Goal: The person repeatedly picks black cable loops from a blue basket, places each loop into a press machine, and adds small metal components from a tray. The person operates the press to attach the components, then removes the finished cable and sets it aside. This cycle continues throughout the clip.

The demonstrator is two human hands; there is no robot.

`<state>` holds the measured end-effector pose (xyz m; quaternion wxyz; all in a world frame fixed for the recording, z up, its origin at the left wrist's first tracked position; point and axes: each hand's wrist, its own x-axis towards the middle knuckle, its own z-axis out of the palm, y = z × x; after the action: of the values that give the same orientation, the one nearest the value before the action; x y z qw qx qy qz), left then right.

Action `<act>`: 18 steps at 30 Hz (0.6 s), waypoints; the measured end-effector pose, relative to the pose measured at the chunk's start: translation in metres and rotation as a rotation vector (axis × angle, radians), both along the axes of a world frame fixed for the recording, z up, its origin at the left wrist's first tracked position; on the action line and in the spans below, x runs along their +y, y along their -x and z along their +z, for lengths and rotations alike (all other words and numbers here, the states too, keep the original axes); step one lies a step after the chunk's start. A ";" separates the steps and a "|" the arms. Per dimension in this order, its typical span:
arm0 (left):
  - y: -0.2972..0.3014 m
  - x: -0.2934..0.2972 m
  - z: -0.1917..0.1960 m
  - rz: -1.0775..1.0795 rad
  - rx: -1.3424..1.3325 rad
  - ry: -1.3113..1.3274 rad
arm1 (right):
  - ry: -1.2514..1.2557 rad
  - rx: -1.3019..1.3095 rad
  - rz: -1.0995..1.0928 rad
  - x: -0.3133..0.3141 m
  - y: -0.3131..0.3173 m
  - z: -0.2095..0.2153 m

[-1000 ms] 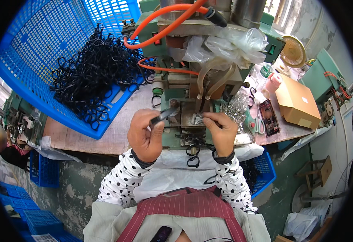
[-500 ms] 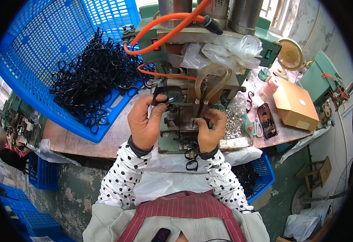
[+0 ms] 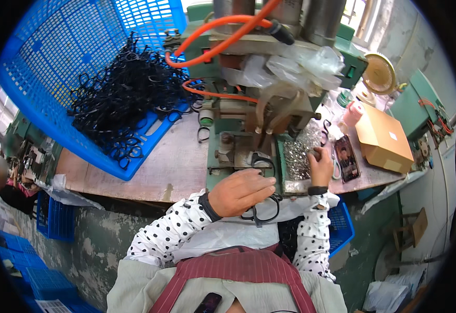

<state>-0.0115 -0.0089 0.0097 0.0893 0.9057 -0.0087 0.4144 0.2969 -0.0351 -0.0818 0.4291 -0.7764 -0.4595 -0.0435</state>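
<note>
My left hand (image 3: pixel 241 193) lies in front of the press, back up, its fingers close together on a black eyeglass frame (image 3: pixel 278 206). One rim loop shows beyond the fingers by the press's work block, the other nearer to me over the white sheet. My right hand (image 3: pixel 320 166) is at the right side of a tray (image 3: pixel 297 188) heaped with small shiny metal parts (image 3: pixel 296 154). Its fingers are curled together, and what lies between them is too small to make out. The green press (image 3: pixel 215 180) has two clear tubes (image 3: pixel 270 117) coming down to its work area.
A large blue basket (image 3: pixel 40 112) of tangled black frames (image 3: pixel 123 99) stands at the left. Right of the tray lie scissors (image 3: pixel 336 168), a phone (image 3: pixel 347 159) and a cardboard box (image 3: pixel 384 138). A loose black loop (image 3: pixel 203 135) rests left of the press. Orange hoses (image 3: pixel 223 23) cross above.
My left hand has come down and to the right with the frame, turning its back up. My right hand has left the press's work area and moved right to the metal parts.
</note>
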 end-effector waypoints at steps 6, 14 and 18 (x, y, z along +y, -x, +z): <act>0.000 0.004 -0.005 0.001 0.007 -0.041 | 0.153 -0.358 0.054 -0.021 0.033 0.019; 0.017 0.016 0.005 -0.024 -0.005 -0.145 | -0.149 -0.051 0.193 -0.014 0.016 0.001; 0.090 0.117 -0.054 0.952 -0.207 -0.011 | -0.118 0.032 0.134 -0.016 0.021 0.002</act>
<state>-0.1015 0.1080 -0.0447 -0.1164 0.7634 0.3955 0.4972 0.2761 -0.0514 -0.0802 0.4835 -0.7179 -0.5001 -0.0291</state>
